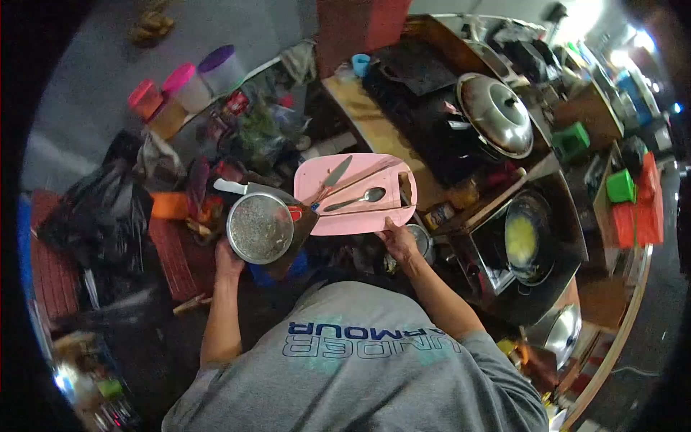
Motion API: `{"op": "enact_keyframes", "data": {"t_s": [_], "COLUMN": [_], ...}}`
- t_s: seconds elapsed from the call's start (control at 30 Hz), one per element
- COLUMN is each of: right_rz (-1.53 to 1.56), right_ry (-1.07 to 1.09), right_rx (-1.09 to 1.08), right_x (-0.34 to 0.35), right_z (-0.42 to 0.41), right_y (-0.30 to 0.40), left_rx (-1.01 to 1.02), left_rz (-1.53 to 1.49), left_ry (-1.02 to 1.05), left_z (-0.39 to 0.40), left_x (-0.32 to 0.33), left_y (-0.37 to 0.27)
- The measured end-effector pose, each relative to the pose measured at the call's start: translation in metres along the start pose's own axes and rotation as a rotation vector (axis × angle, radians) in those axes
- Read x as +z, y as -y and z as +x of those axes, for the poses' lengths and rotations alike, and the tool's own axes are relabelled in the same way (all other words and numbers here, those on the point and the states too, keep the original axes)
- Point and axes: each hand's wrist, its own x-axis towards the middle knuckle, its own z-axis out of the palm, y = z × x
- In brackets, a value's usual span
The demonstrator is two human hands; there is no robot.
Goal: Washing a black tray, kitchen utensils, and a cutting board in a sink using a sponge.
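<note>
My left hand grips the near left side of a round metal-rimmed bowl or strainer; its speckled contents are unclear. My right hand holds the near right edge of a pink plastic cutting board. On the board lie a knife, a metal spoon and thin sticks, perhaps chopsticks. Behind the bowl, a cleaver-like knife with a white handle rests by the board's left end, its blade partly hidden. A red-handled item shows between bowl and board.
At the right, a wok with yellowish contents sits on a stove. A domed metal lid covers another pan farther back. Black plastic bags are at the left. Lidded plastic containers stand at the back left, near bagged vegetables.
</note>
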Motion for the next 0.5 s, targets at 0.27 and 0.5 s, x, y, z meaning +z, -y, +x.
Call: {"op": "enact_keyframes", "data": {"t_s": [0.27,0.5], "right_rz": [-0.063,-0.061], "right_ry": [0.078,0.172], "right_rx": [0.143,0.290], "right_x": [0.001,0.002], "right_z": [0.057,0.109], "right_y": [0.035,0.059], "left_rx": [-0.014,0.113], "left_rz": [-0.064,-0.113], "left_ry": [-0.382,-0.551], "left_z": [-0.031,-0.051], "left_x": [0.029,0.049], "left_y": [0.007,0.019]}}
